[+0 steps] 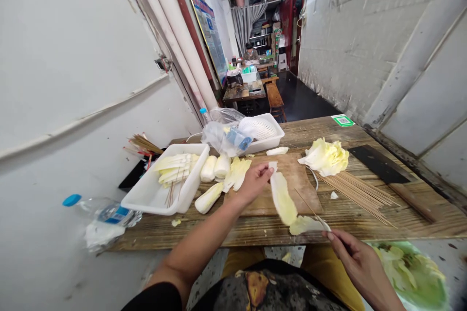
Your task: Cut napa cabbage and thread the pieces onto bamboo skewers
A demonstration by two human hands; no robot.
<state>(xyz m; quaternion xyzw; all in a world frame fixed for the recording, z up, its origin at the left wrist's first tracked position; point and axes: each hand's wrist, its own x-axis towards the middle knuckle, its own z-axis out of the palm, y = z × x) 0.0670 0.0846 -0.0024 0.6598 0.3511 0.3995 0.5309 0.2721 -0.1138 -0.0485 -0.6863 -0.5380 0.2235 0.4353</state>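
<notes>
My left hand (255, 182) pinches the white stem end of a long cabbage leaf strip (282, 199) over the wooden cutting board (299, 175). My right hand (355, 257) is closed at the table's near edge, holding the leafy end of the strip (306, 225) together with a thin bamboo skewer (308, 206) that runs up across the board. A bundle of loose skewers (359, 189) lies to the right of the board. Behind it sits a pale cabbage head piece (326, 155).
A white tray (153, 194) with skewered leaves stands left, cut cabbage pieces (219, 172) beside it. Further back a second white tray (268, 141) with plastic bags. A cleaver (390, 175) lies right. Water bottle (105, 211) at left edge. Green bowl of scraps (412, 267) below right. A person sits far back.
</notes>
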